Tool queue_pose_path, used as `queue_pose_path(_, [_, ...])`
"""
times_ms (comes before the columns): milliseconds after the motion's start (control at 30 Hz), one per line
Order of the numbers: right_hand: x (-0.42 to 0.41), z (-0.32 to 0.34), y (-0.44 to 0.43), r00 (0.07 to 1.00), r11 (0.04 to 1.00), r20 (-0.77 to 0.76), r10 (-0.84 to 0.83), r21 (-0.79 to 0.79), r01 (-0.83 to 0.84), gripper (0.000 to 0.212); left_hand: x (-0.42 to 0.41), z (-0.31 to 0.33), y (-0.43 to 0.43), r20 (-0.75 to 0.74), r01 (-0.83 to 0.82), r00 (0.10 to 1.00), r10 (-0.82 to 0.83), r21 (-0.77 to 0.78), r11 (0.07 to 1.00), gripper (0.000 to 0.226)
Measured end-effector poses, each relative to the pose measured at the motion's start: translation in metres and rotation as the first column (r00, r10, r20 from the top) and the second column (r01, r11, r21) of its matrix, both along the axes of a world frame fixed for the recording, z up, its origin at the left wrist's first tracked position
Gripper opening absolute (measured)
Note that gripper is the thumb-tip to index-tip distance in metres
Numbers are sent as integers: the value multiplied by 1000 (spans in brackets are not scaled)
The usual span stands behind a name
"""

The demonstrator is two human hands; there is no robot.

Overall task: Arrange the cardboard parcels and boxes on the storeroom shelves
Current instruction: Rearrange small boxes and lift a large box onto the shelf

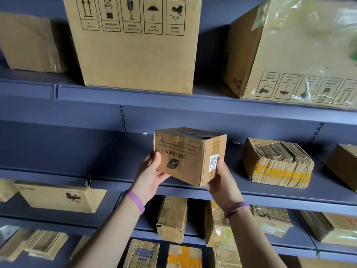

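A small worn cardboard box (188,155) with a black leaf print and a white label is held up in front of the middle shelf (270,196). My left hand (149,175) grips its lower left corner, thumb on the front face. My right hand (222,180) grips its lower right corner beside the label. The box is tilted, its bottom edge at the shelf's front lip. Both wrists wear purple bands.
A taped parcel with a yellow stripe (278,161) lies to the right on the same shelf. A big box with handling symbols (135,45) and a plastic-wrapped box (293,53) stand on the upper shelf (135,97). Several parcels fill the lower shelves.
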State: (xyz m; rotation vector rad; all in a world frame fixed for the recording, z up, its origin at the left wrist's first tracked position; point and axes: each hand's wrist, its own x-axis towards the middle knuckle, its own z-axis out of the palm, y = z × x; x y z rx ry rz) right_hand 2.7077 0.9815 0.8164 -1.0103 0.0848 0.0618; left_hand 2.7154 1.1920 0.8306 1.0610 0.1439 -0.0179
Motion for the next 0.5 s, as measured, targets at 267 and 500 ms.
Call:
queue_pose_path(267, [-14,0,10,1000,991,6,12,132,-13,51,-14,11,-1,88,84,993,-83,-9,996,45])
queue_pose_path(500, [-19,0,17,999,992,36,-38,120,33,39,-21,17,-18,163,71,982,-93,137,988,49])
